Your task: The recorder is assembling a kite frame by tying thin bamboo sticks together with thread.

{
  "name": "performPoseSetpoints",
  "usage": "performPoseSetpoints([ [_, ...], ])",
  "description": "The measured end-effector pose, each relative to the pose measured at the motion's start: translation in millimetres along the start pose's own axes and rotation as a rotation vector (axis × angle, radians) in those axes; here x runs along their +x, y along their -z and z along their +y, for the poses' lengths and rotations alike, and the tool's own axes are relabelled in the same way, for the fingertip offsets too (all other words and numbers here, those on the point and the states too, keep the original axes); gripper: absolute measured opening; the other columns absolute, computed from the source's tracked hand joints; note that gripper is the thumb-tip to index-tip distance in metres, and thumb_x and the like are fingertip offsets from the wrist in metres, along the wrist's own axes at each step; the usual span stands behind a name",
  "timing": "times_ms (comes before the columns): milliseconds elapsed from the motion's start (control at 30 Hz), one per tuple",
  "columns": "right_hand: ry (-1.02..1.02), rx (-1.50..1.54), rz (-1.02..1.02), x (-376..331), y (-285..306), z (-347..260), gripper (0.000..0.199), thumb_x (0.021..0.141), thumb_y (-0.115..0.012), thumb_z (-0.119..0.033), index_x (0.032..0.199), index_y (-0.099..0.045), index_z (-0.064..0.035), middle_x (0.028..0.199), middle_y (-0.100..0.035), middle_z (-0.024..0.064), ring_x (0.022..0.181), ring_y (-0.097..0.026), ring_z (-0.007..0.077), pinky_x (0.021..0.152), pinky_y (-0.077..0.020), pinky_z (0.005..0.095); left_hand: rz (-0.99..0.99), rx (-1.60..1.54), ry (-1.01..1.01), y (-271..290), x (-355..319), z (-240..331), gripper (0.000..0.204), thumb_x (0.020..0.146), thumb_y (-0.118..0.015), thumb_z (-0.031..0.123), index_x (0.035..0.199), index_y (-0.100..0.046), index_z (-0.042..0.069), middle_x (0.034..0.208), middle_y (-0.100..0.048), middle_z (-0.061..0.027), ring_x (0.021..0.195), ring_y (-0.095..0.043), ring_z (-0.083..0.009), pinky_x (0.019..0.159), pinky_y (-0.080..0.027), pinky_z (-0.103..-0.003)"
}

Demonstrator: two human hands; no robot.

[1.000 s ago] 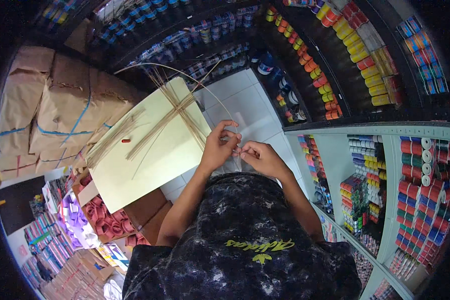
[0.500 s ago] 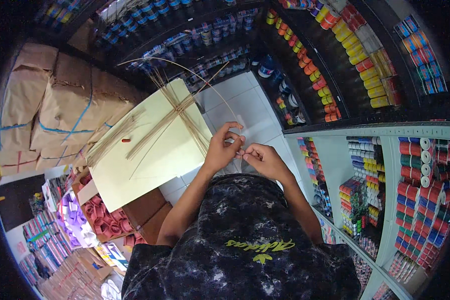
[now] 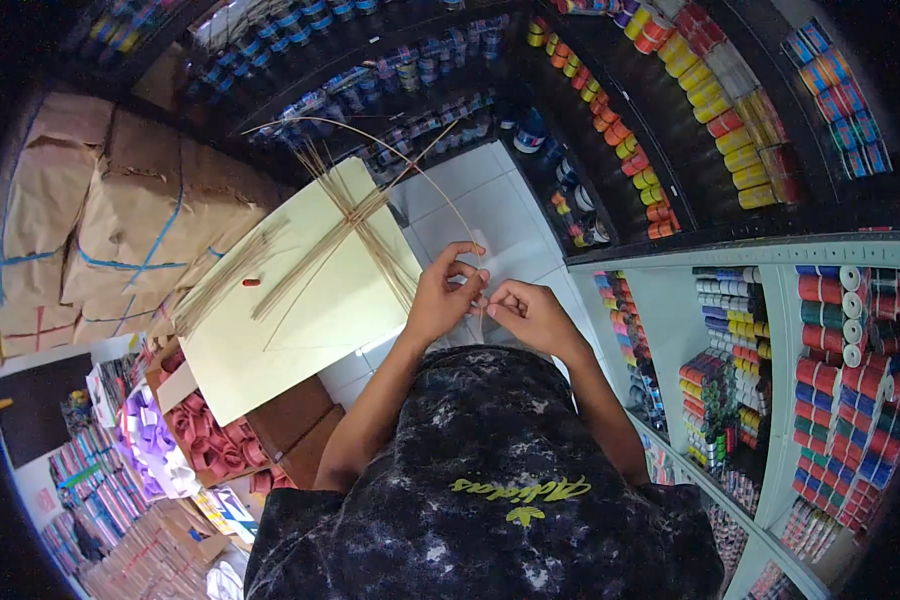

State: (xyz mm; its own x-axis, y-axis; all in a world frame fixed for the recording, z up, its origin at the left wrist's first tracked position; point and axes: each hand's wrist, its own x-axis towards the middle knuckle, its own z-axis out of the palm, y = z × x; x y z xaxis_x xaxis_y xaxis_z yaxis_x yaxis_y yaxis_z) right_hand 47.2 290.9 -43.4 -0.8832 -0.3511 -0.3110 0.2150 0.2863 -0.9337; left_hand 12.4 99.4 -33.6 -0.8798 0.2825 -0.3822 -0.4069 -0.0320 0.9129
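Observation:
In front of my chest my two hands are close together. My left hand [image 3: 450, 292] is closed in a pinch on a thin, pale cane strip [image 3: 448, 205]. From these fingers the strip arches up and away to the far left, over the tabletop. My right hand [image 3: 530, 316] is closed too, its thumb and forefinger pinched near the strip's lower end, just beside the left fingertips. What exactly sits between the right fingers is too small to make out. A crossed bundle of cane strips [image 3: 354, 216] lies on a pale yellow table [image 3: 220, 375] ahead to the left.
More loose strips [image 3: 232, 270] and a small red object [image 3: 251, 282] lie on the table. Paper-wrapped bales [image 3: 120, 220] are stacked at left, above a box of pink rolls [image 3: 215, 435]. Shelves of coloured spools [image 3: 840, 400] stand at right, dark shelves [image 3: 630, 130] at the back.
The right fingers have shifted slightly near the left fingertips. Otherwise both hands and the arched strip keep nearly the same place.

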Motion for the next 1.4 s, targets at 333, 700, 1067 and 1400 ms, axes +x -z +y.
performPoseSetpoints([
  [333,0.051,-0.087,-0.002,0,6,-9,0.009,0.092,-0.068,-0.009,0.092,-0.066,-0.0004,0.063,-0.042,-0.0078,0.058,-0.038,0.0014,0.052,-0.0308,0.0235,-0.002,-0.013,0.023,4,0,-6,0.033,0.097,-0.066,0.01,0.128,-0.054,0.009,0.084,-0.066,-0.0053,0.067,-0.068,-0.0118,0.054,-0.056,-0.026],
  [700,0.098,-0.111,0.009,-1,6,-14,0.008,0.091,-0.069,-0.008,0.091,-0.066,0.0002,0.063,-0.041,-0.0068,0.06,-0.038,0.0026,0.053,-0.0318,0.024,0.004,-0.016,0.007,6,2,-9,0.033,0.097,-0.065,0.008,0.128,-0.054,0.008,0.083,-0.066,-0.0054,0.067,-0.068,-0.0119,0.054,-0.056,-0.026],
  [1067,0.067,-0.114,-0.003,0,6,-14,0.01,0.091,-0.069,-0.009,0.091,-0.066,0.0003,0.062,-0.041,-0.0061,0.06,-0.038,0.0035,0.053,-0.0326,0.0247,0.007,-0.014,0.011,6,1,-8,0.033,0.097,-0.065,0.009,0.128,-0.054,0.008,0.082,-0.065,-0.0059,0.067,-0.068,-0.0124,0.054,-0.056,-0.026],
  [1400,0.071,-0.102,-0.008,2,5,-13,0.01,0.091,-0.069,-0.009,0.092,-0.067,0.0001,0.063,-0.044,-0.0062,0.06,-0.04,0.0031,0.054,-0.0336,0.024,-0.005,-0.016,0.006,9,2,-6,0.032,0.097,-0.065,0.009,0.127,-0.054,0.008,0.081,-0.065,-0.0058,0.067,-0.068,-0.012,0.054,-0.056,-0.026],
])
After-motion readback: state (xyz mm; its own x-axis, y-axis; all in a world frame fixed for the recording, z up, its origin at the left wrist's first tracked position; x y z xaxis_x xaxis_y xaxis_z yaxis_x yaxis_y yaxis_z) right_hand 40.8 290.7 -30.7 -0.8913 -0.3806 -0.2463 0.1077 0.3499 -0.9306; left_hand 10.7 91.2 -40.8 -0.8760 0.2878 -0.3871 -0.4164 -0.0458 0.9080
